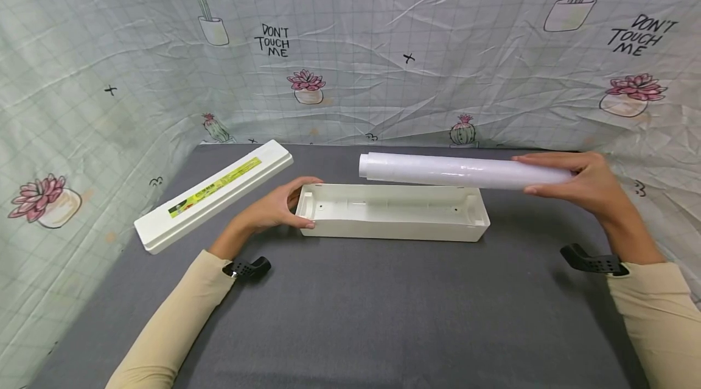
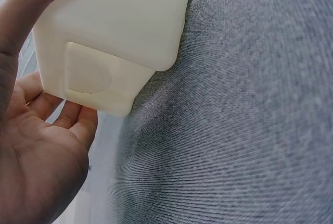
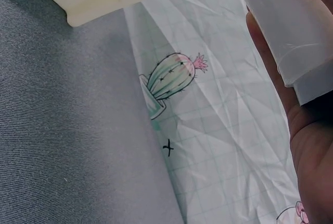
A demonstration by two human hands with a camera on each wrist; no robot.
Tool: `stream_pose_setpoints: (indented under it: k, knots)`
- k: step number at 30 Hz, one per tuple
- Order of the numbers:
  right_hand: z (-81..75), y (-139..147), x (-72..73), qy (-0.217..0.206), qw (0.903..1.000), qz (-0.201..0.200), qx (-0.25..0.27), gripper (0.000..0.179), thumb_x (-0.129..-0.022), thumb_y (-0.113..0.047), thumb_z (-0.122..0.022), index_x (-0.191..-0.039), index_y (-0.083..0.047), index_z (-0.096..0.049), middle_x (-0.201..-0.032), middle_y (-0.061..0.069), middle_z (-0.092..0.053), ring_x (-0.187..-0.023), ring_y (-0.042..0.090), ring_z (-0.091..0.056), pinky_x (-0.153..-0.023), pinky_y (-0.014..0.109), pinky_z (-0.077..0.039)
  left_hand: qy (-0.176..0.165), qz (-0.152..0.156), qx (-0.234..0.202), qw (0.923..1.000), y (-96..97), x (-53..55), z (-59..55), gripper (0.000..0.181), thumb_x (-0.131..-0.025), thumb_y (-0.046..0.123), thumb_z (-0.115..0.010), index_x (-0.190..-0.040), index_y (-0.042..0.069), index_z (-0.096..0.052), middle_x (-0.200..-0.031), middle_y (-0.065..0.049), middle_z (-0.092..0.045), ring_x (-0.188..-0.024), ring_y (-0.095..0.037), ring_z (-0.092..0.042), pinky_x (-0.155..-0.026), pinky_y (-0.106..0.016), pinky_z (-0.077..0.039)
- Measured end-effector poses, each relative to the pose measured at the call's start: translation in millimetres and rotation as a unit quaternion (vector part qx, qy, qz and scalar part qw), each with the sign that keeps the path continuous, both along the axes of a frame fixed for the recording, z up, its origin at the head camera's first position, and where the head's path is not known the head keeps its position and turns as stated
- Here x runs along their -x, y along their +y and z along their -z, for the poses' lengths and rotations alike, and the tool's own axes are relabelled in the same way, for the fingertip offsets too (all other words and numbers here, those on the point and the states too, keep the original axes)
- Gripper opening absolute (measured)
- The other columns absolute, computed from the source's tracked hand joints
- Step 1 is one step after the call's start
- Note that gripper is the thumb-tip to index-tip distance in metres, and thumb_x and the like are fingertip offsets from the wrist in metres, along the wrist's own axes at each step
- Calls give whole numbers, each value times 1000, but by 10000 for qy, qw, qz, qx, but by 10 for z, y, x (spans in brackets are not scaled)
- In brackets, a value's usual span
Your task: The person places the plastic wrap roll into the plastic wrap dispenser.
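A long white open box (image 1: 394, 229) lies on the grey table, its hollow side facing up. My left hand (image 1: 274, 206) grips the box's left end, thumb at the front wall and fingers at the back; the left wrist view shows that end of the box (image 2: 114, 21) close up. In my right hand (image 1: 583, 176) is a roll of clear plastic wrap (image 1: 438, 168), held by its right end between thumb and fingers. The roll is level, above and behind the box's back edge. In the right wrist view the near end of the roll (image 3: 291, 31) shows against the palm.
At the left a long white lid (image 1: 213, 197) with a yellow-green label lies slantwise on the grey tabletop (image 1: 383, 316). A printed cloth (image 1: 350, 30) hangs behind the table and along its left side. Each wrist wears a black strap (image 1: 594, 261).
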State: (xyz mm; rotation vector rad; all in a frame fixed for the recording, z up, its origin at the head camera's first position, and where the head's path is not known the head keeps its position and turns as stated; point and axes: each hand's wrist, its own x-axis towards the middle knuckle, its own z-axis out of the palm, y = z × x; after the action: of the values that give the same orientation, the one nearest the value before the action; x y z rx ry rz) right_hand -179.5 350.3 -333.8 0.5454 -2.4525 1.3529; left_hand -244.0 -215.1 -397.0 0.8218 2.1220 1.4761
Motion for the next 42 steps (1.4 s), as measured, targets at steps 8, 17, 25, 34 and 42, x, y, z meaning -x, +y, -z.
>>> stream_pose_setpoints:
  k: [8, 17, 25, 34, 42]
  knots:
    - [0, -38, 26, -22, 9999, -103, 37, 54, -66, 18, -86, -118, 7, -73, -114, -4, -76, -106, 4, -69, -74, 15, -51, -64, 12, -12, 10000, -6, 4, 2, 91, -78, 1, -86, -154, 5, -35, -146, -19, -46, -129, -36, -48, -97, -32, -47]
    - [-2, -104, 68, 22, 9998, -191, 36, 53, -66, 17, -86, -116, 7, -73, -112, -7, -76, -104, 3, -69, -76, 15, -50, -1, 38, -92, 10000, -1, 8, 2, 93, -77, -1, -87, -153, 0, -34, -146, -21, -45, -129, -38, -48, -97, -30, -47]
    - [3, -167, 92, -357, 9993, -62, -44, 51, -70, 9, -88, -119, 2, -74, -109, -15, -76, -93, 3, -69, -71, 16, -50, -36, 4, -54, 10000, -2, 7, 3, 91, -77, 1, -87, -153, 4, -36, -147, -20, -46, -131, -37, -47, -99, -31, -46]
    - [28, -247, 155, -508, 9986, -115, -12, 50, -71, 6, -89, -119, 0, -75, -107, -15, -76, -89, 3, -68, -70, 16, -51, -56, 26, -43, 10000, -4, 7, 10, 92, -78, 3, -87, -154, 2, -34, -147, -21, -45, -131, -36, -47, -98, -29, -46]
    - [11, -348, 187, -757, 9970, -174, 28, 49, -73, 2, -89, -120, -2, -75, -105, -13, -77, -86, 6, -68, -68, 20, -53, 12, -4, -31, 10000, -5, 14, 16, 91, -77, 1, -87, -152, 5, -37, -146, -20, -46, -128, -35, -48, -97, -30, -47]
